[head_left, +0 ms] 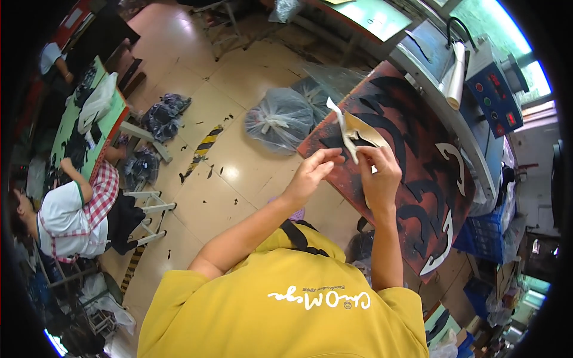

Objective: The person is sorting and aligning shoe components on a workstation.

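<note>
My right hand (381, 179) pinches a curled white strip (344, 128) between thumb and fingers, above the edge of a worn red and black board. A tan curved piece (365, 128) with a dark underside sits right behind the strip, near the fingertips; whether it is attached to the strip I cannot tell. To the left of it, my left hand (313, 174) is half curled, its fingers reaching toward the strip with nothing visible between them. Several black curved pieces (418, 210) lie flat on the board (352, 190). Two white curved pieces (440, 250) rest along its right side.
Beyond the board stands a machine with a blue control box (492, 89) and a pale roll (456, 77). Clear plastic bags (279, 119) sit on the tiled floor. A blue crate (480, 235) is at the right. At far left, another person (77, 209) sits by a green table (110, 122).
</note>
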A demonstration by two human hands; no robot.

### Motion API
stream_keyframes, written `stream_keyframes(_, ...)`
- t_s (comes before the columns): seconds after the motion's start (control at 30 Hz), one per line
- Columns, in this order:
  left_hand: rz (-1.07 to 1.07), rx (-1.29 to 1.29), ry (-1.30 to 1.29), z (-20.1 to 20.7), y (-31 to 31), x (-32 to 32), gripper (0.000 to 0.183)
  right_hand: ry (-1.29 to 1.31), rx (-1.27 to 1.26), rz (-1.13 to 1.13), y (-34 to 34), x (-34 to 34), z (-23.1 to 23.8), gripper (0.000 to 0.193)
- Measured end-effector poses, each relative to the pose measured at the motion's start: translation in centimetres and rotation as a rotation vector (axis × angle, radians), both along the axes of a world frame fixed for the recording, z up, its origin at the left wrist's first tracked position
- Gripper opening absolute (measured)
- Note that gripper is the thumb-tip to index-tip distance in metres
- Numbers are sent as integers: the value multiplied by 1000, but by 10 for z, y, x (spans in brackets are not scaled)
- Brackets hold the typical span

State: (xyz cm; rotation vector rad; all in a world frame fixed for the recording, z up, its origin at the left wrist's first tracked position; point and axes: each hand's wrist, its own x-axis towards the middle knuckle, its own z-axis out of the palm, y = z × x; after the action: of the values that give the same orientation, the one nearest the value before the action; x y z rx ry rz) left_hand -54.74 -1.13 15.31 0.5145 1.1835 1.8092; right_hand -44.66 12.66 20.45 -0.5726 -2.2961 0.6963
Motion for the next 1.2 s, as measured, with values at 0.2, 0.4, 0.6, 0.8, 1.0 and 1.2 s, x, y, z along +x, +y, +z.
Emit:
stream_keyframes(0.2, 71, -2, -201, 9, 6, -32, 39, 59, 123, 222, -29, -26, -20, 17)
stream_keyframes(0.4, 207, -4, -333, -1, -10, -29, 40, 20, -166, 184, -17, -13, -32, 24)
stream_keyframes(0.6, 358, -71, -376, -2, -65, -60, 48, -72, 94, 435, -55, -62, -33, 32)
stream_keyframes(0.8, 618, 23, -430, 8, -150, -109, 50, 1, 169, 681, -131, -154, -29, 30)
stream_keyframes(1.0, 910, 129, -512, -3, -238, -135, 51, -49, 226, 899, -191, -222, -39, 41)
stream_keyframes(1.2, 1075, 180, -591, 0, -297, -158, 50, -14, 304, 1081, -252, -268, -39, 50)
